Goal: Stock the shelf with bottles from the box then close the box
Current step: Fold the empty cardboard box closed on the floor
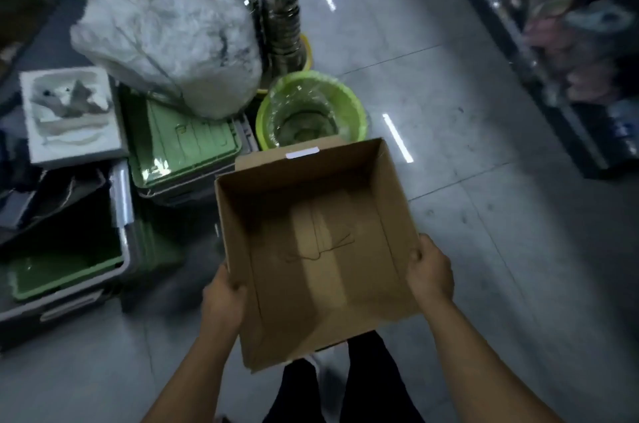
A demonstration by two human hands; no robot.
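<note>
Ahead on the tiled floor [484, 232] stood a green basin [349, 95], a green-lidded bin [186, 142] under a white plastic-wrapped bundle [166, 45], and a white foam tray [69, 118]. A stocked shelf [570, 52] ran along the right. The open cardboard box [328, 267] hung tilted above the floor, its bare bottom showing. The left hand [223, 298] gripped its left wall and the right hand [430, 270] gripped its right wall, fingers curled over the rims.
</note>
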